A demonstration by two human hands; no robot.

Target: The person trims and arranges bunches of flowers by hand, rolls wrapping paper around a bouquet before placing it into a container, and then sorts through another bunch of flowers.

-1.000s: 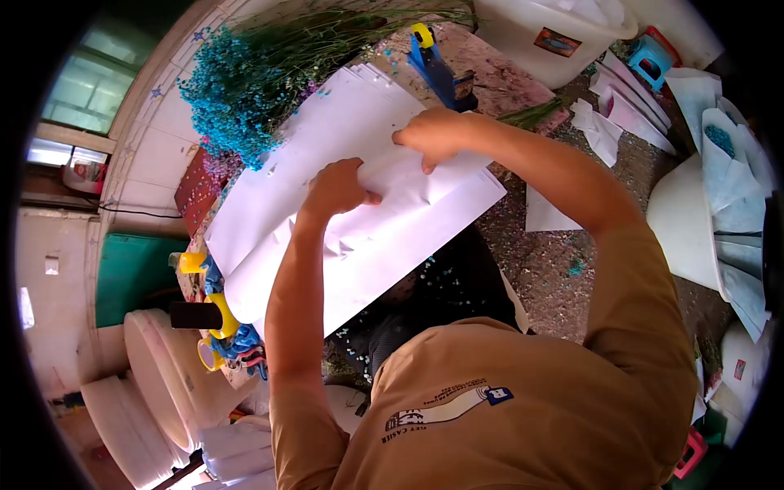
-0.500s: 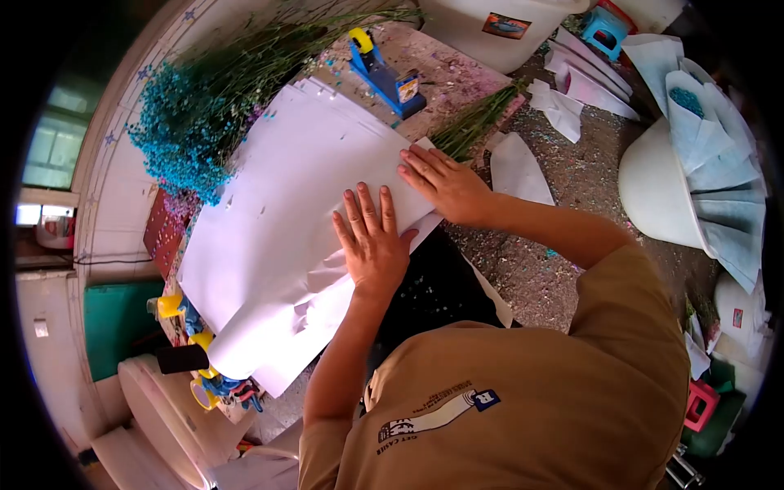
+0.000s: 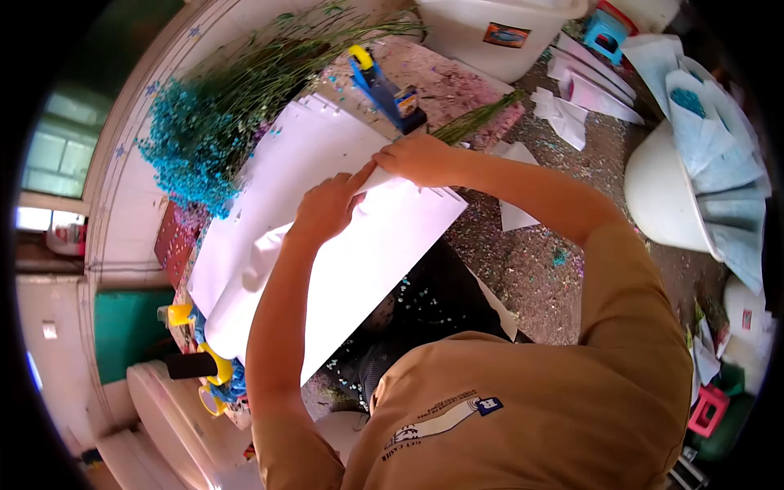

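At the fold of the paper: left hand half curled, forefinger reaching to the other hand's fingertips, thumb dropped below; right hand curled on the same fold, knuckles up. Both touch the paper; whether either pinches it, I cannot tell.
Top sheet: white sheet, creased and bulging beside the left wrist, lying over the stack.
Stack: white paper on the tabletop, its near edge above the person's dark trousers.
Far side: blue flowers next to the sheets; blue tape dispenser just past the stack; cut green stems right of it.
Left end: black object beside yellow rolls.
Floor, right: white basin bearing pale blue wraps.
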